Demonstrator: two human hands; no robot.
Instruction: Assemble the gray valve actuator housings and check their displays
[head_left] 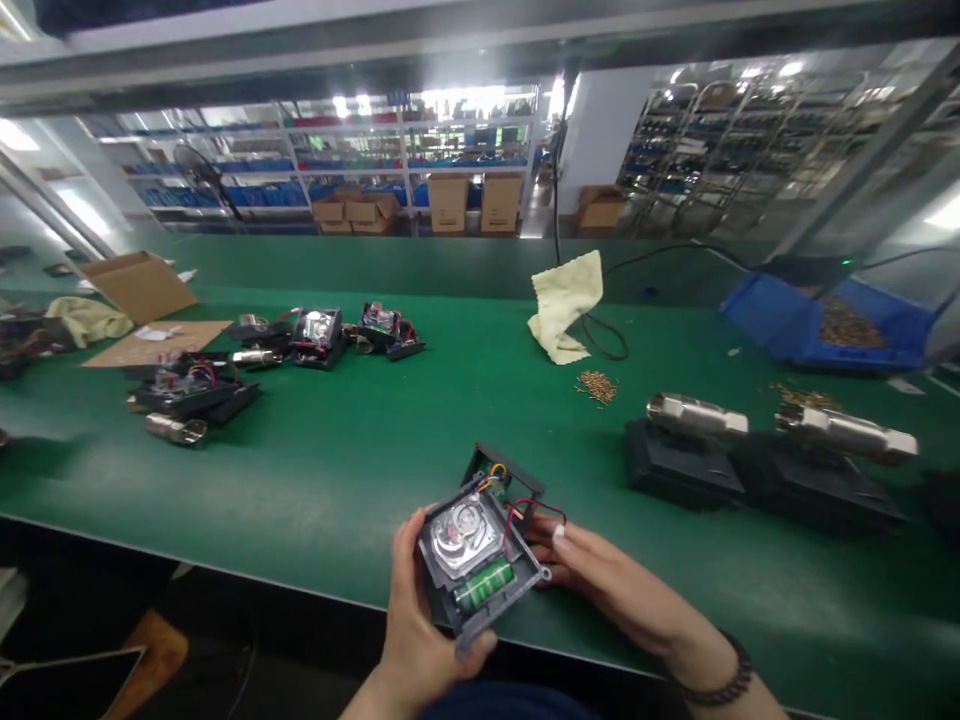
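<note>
I am grasping an open, dark grey, rectangular plastic housing (pixel 504 608) in my left hand (pixel 421 635), the digits wrapping its left side and near corner. My right hand (pixel 626 590) is reaching in from the other side, beside thin red and black wires (pixel 553 509); its fingertips are partly hidden, so I cannot tell whether they are gripping or merely supporting. The housing is sitting tilted at the near edge of a smooth green worktop (pixel 337 490), open side up, probably so that its contents stay in sight and do not drop out.

Inside it, a silvery mechanism with rounded shapes (pixel 466 535) is lying above a shiny green cylinder (pixel 484 585). A black panel with a circuit board (pixel 525 477) is hanging off the far side by wires.

Farther right, two dark boxes (pixel 675 468) are each carrying a silvery metal cylinder (pixel 697 416) on top, seemingly paired for easy reach. Beyond them, a small heap of brass-coloured pieces (pixel 598 387) is lying loose, near a crumpled pale yellow cloth (pixel 566 300). A blue plastic bin (pixel 772 312) is holding many more brownish small pieces (pixel 847 322).

Far left, more opened dark units (pixel 319 338) are clustering near brown cardboard (pixel 139 285). Behind everything, tall cardboard boxes (pixel 448 203) are standing before shelving.
</note>
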